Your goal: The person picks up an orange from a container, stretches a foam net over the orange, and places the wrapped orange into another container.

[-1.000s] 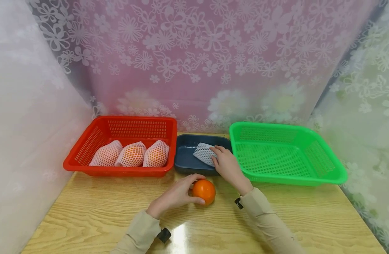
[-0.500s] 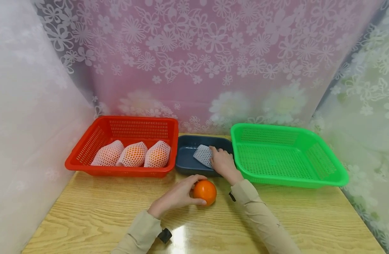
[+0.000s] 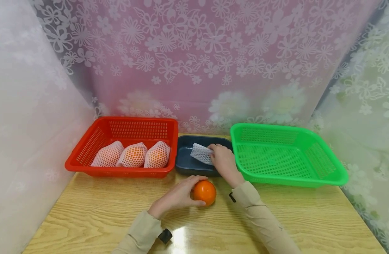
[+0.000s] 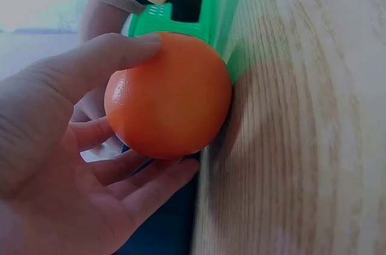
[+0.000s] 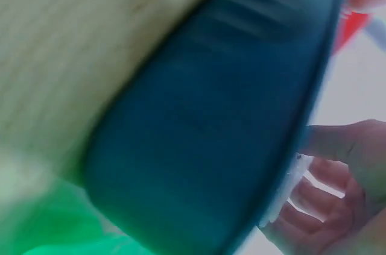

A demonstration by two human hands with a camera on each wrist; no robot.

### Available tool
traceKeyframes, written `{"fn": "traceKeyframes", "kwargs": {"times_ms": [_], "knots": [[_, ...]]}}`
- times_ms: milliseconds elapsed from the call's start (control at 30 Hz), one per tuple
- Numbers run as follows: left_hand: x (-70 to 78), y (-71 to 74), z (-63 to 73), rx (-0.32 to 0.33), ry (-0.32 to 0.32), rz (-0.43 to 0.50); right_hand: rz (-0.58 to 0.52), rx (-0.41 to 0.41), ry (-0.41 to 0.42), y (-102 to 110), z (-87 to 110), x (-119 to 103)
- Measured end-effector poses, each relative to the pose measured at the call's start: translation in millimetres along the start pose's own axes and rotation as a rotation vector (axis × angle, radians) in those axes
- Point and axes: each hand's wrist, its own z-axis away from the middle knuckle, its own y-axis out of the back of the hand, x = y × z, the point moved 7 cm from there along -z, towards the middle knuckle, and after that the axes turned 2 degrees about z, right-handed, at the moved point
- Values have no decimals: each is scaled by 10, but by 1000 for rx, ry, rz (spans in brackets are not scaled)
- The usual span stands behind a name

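On the wooden table, my left hand (image 3: 180, 194) holds a smooth, round orange (image 3: 204, 193). In the left wrist view the thumb lies over one side of the orange (image 4: 172, 98) and the fingers curl round the other. My right hand (image 3: 224, 160) reaches into the dark blue tray (image 3: 185, 164) and pinches a white foam net sleeve (image 3: 201, 153) by its right end. The sleeve's left end tilts up. The tray's wall hides most of the sleeve from the right wrist view, where the right hand (image 5: 338, 195) shows behind the rim.
At the left stands a red basket (image 3: 118, 172) with three net-wrapped fruits (image 3: 131, 155) in a row. A green basket (image 3: 286, 180) adjoins the tray on the right. The wooden table (image 3: 102, 215) extends in front, and a pink floral curtain (image 3: 194, 63) hangs behind.
My right hand has shifted slightly left and taken hold of the sleeve, whose left end has risen a little. My left hand and the orange have stayed put.
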Motion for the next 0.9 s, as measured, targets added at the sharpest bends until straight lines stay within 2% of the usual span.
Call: {"fn": "traceKeyframes", "kwargs": {"times_ms": [167, 300, 433, 567, 667, 767, 833, 900], "knots": [[10, -1, 1, 3, -9, -6, -189, 126, 24, 305, 75, -54], [0, 13, -1, 17, 18, 25, -357, 191, 35, 502, 152, -45], [-12, 47, -5, 38, 45, 76, -533, 185, 12, 639, 244, -19], [-10, 93, -11, 70, 37, 107, -707, 169, -35, 712, 334, 9], [-1, 141, -15, 119, 27, 135, -815, 170, -47, 737, 402, 8], [21, 207, -20, 200, 19, 189, -915, 174, -44, 735, 474, -16], [46, 262, -22, 261, 11, 262, -982, 179, -39, 712, 520, -35], [68, 311, -29, 313, 2, 384, -1036, 187, -30, 676, 562, -56]]}}
